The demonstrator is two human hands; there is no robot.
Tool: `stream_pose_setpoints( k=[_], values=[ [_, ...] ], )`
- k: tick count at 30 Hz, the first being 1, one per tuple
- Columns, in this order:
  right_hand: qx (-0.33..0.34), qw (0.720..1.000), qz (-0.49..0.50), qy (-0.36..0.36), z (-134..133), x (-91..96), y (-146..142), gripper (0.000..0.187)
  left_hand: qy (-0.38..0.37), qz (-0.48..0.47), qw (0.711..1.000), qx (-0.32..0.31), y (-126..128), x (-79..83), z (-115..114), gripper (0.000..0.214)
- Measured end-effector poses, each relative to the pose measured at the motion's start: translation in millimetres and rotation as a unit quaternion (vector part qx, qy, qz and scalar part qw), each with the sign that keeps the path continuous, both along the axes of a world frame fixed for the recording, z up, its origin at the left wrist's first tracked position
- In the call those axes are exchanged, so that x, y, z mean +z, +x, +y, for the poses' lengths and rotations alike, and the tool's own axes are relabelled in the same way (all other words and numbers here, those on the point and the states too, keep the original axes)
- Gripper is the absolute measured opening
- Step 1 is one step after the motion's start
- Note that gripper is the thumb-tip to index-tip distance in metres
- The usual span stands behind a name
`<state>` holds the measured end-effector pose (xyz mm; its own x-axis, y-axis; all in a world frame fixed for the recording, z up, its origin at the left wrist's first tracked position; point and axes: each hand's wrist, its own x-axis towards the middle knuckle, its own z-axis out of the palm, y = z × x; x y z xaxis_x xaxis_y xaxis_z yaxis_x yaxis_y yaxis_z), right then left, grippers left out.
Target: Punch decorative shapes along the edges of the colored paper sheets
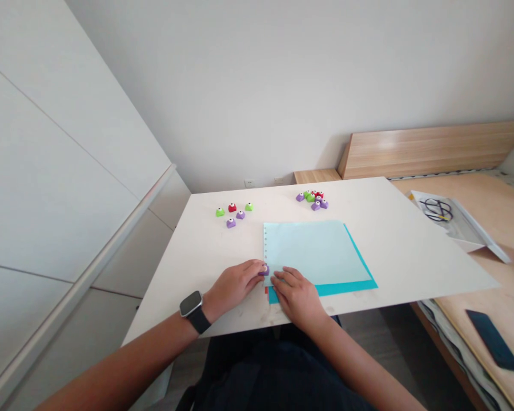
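Left grip (235, 282) closed round a purple craft punch (264, 270); right grip (297, 294) flat and spread on paper.

Layout, big to small:
- White worktop (411, 245), with a wardrobe (47, 171) to its left and a wooden bed (488, 194) to its right.
- Paper stack on the near half. Pale blue sheet (317, 251) on top; teal sheet (346, 286) under it, showing along the right and near edges; red sliver (266, 290) at the near left corner.
- On the bed: white tray (475, 240), dark phone (492, 339).
- Smartwatch (191, 305) on my left wrist.
- Two lots of loose punches at the far side, well apart from the stack: a scattered five (235, 214) and a tighter cluster (312, 198).
- Row of small holes (265, 245) down the pale blue sheet's left edge.

Risk, my reading: the sheets are not squared, so the top one could slide over the teal if my right palm lifts or shoves sideways while the punch bears down. The punch sits at the near end of the hole row, close to the corner; a small skew there could put a hole off the line or let the punch slip off the edge. The stack also lies close to the worktop's near edge, so a drag toward me could carry it over.

Left grip: fingers and thumb drawn together about the punch, only its purple top showing. How far the paper sits in its slot I cannot tell.
Right grip: fingers apart, holding nothing, pressing the stack's near left corner, just beside the punch.
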<state>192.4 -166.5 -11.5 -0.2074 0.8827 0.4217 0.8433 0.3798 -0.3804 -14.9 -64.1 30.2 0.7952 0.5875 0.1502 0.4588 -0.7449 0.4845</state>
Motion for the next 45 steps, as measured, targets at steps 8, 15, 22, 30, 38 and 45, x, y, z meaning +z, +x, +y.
stream_pose_setpoints(
  k=[8, 15, 22, 30, 38, 45],
  values=[
    [0.001, 1.0, 0.004, 0.0, 0, 0.0, 0, 0.032, -0.104, -0.122, 0.98, 0.116, -9, -2.8, 22, 0.032],
    [-0.008, 1.0, 0.011, 0.012, 0, -8.9, 0, 0.034, -0.089, -0.183, 0.95, 0.236, -38, -1.5, 57, 0.045],
    [-0.01, 1.0, 0.007, 0.023, 0, -8.3, 1, 0.037, -0.232, -0.264, 0.888, 0.297, -59, -13.9, 111, 0.059],
    [-0.009, 0.999, 0.008, 0.031, 0, -12.9, 0, 0.04, 0.004, -0.144, 0.917, 0.373, -84, -29.5, 151, 0.039],
    [-0.01, 0.999, 0.018, 0.029, 1, -8.5, 0, 0.038, 0.102, -0.103, 0.915, 0.377, -76, -16.2, 146, 0.038],
    [-0.016, 0.999, 0.04, 0.028, 2, -8.3, -1, 0.036, 0.125, -0.142, 0.949, 0.253, 11, 28.3, 112, 0.035]
  ],
)
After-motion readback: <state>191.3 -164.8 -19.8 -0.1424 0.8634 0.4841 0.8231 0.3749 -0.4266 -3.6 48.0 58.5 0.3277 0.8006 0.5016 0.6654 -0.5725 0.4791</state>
